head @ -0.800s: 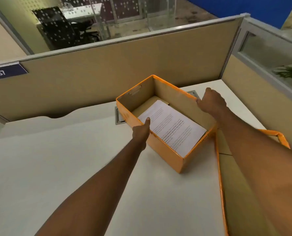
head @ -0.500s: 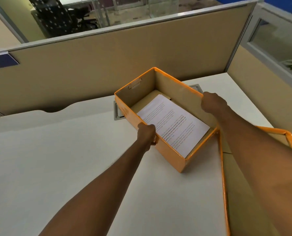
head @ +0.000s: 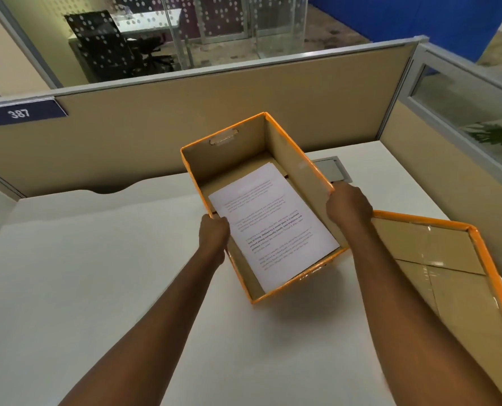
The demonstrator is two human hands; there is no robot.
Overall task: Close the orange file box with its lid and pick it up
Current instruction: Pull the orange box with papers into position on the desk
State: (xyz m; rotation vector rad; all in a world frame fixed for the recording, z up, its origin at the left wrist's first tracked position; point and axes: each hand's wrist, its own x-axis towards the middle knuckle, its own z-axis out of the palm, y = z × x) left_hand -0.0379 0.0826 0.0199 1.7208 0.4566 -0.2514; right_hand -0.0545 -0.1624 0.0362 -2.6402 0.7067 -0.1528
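The open orange file box (head: 299,183), long axis running away leftward, is gripped at both long walls by the left hand (head: 213,237) and right hand (head: 348,206), fingers curled over the rims.

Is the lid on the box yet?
No, the box is open: its paper shows inside. The lid lies inside-up on the desk, right of the box.

I've turned the orange file box (head: 287,171) and drawn it off the grey desk hatch (head: 330,169), my left hand (head: 213,237) and right hand (head: 348,205) now clamped on its long walls.
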